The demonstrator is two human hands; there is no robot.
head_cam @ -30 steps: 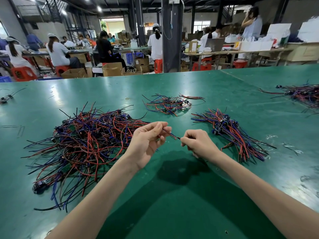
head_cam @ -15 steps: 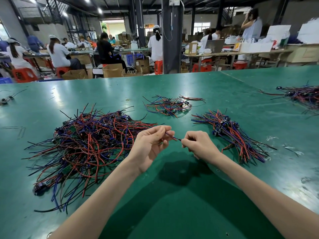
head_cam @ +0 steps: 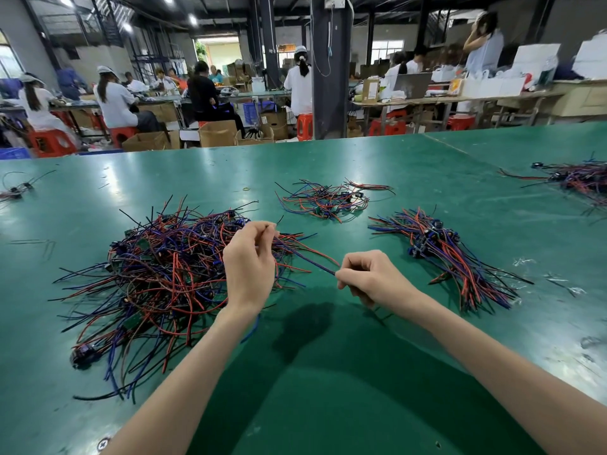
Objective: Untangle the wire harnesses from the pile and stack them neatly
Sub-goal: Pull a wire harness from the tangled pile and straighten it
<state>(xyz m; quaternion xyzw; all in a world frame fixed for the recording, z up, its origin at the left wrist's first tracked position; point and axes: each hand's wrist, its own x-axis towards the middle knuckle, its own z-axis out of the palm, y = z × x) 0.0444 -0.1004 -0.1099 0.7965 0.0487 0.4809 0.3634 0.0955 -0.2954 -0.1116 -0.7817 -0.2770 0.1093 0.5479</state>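
Left hand (head_cam: 249, 267) and right hand (head_cam: 371, 279) pinch a wire harness (head_cam: 312, 260) slanting down toward the right.

Both bare forearms reach in from the bottom of the frame. The left hand (head_cam: 249, 267) is raised at centre, fingertips pinched together; the right hand (head_cam: 371, 279), lower and just right of centre, has curled, pinching fingers.

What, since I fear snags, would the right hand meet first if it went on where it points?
The right hand points left: probably the stray wire ends edging the tangled pile, then the left hand; depth is unclear.
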